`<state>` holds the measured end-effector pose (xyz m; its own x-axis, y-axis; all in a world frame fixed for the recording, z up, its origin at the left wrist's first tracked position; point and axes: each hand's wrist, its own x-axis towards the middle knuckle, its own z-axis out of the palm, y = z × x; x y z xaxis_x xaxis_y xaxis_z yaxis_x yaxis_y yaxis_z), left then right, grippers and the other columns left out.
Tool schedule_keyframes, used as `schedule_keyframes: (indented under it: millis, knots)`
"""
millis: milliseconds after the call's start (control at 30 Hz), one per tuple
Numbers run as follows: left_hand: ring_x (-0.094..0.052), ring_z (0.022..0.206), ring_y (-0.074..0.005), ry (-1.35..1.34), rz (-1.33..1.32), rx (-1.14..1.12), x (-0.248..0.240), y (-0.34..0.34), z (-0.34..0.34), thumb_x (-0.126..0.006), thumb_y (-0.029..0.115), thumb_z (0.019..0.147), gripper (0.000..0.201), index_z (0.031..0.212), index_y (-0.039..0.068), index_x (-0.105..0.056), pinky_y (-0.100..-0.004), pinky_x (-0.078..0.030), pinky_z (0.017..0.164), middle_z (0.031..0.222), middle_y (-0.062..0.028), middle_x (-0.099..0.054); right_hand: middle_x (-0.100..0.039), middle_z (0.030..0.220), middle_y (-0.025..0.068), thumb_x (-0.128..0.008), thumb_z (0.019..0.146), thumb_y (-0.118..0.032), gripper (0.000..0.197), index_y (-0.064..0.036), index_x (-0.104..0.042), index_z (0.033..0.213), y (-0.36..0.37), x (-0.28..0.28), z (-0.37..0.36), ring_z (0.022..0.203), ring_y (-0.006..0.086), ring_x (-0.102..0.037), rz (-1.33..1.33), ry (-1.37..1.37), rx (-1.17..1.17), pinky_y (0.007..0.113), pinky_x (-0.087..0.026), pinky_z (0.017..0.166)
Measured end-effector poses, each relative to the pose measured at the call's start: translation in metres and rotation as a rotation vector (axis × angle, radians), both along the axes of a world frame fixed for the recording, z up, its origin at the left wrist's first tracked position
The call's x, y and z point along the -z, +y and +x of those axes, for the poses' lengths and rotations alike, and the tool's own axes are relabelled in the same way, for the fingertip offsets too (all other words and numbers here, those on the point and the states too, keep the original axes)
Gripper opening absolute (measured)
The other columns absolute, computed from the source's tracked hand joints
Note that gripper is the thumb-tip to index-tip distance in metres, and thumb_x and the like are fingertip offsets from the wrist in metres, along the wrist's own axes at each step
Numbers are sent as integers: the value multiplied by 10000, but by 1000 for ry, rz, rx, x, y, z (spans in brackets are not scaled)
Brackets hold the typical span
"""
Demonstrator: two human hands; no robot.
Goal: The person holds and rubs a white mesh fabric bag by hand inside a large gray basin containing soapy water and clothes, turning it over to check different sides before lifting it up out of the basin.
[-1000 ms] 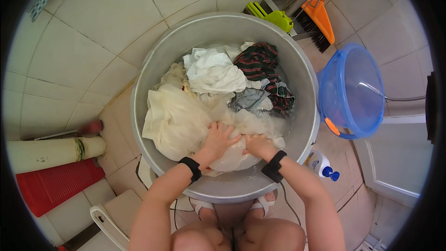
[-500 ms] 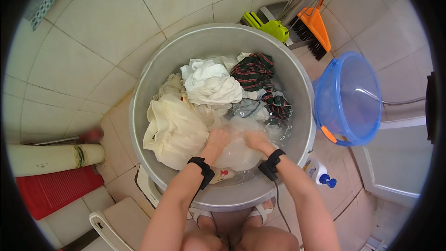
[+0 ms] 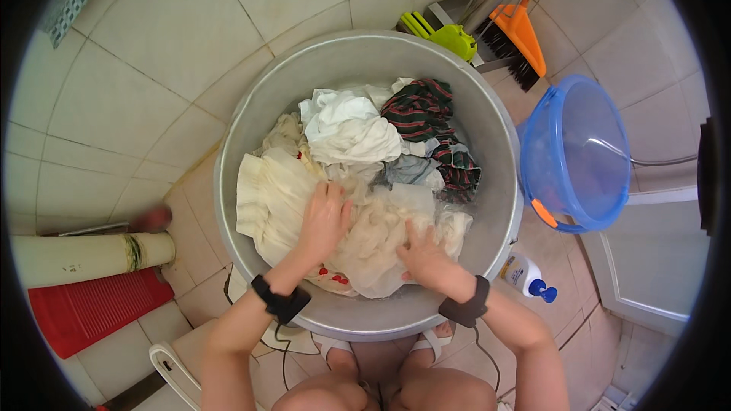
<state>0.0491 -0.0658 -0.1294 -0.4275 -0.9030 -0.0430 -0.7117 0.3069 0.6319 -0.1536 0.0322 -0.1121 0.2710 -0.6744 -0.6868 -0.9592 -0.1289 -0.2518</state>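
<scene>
Wet laundry lies heaped in a large round metal basin point(image 3: 487, 253) in front of me. My left hand point(image 3: 326, 217) rests at the edge of a cream garment point(image 3: 266, 202), its fingers extended and holding nothing. On a soggy sheer beige cloth point(image 3: 373, 255), my right hand point(image 3: 425, 257) lies with its fingers apart. Farther back sit a bunched white cloth point(image 3: 346, 129) and a dark striped cloth point(image 3: 417, 112), with a grey cloth point(image 3: 410, 170) between them and my hands. Red spots mark a pale cloth point(image 3: 324, 281) near the basin's front.
Right of the basin stands a blue bucket point(image 3: 552, 160), with a white pump bottle point(image 3: 519, 272) nearer me. An orange brush point(image 3: 518, 34) and green-handled cleaning tools point(image 3: 454, 42) lean at the back wall. At left are a red washboard point(image 3: 99, 312) and a pale pipe point(image 3: 91, 259).
Both hands have come apart and opened; before, they were closed and pressed into the sheer cloth. The left moved left toward the cream garment. That cloth has spread and flattened.
</scene>
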Motion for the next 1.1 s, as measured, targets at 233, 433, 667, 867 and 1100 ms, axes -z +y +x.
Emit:
schedule_keyframes:
  millis: [233,433,667,867,1100]
  knots:
    - [-561,777,-313,-236,29,-105,34,-23,-38,-681,192,735,221,767,-10,-599,-362,-469,658,824,-162,-561,-341,1360,222,-467,859,-194,343,-53,-561,1157,6,80,15,1196,569,-310,57,127,-59,755,-289,851]
    - [-497,774,-146,883,771,-183,-15,2,-25,-568,71,723,106,766,-25,-575,-280,-416,719,810,-1,-531,-486,1228,206,-571,823,-229,414,-19,-531,1177,-53,19,-29,1042,371,-552,194,-139,42,428,-466,842]
    - [-427,726,-72,1103,1050,7,-88,19,19,-536,-27,680,119,705,54,-452,-221,-341,636,818,10,-487,-567,1157,94,-555,886,-192,396,-27,-494,1241,-68,-36,-22,1059,218,-537,-166,-1310,396,307,-419,903]
    - [-406,708,-62,1114,983,15,-106,25,25,-594,-11,721,227,701,97,-396,-206,-316,596,814,8,-476,-572,1035,3,-505,942,-276,301,-52,-553,1138,-48,-59,-38,964,85,-515,505,-1497,708,247,-417,853]
    - [-487,720,-74,1045,874,-125,-111,24,15,-617,35,809,282,785,121,-349,-214,-404,658,820,-27,-524,-553,828,-26,-501,949,-258,201,-65,-556,932,-33,-88,-49,674,24,-501,108,-1361,924,196,-407,606]
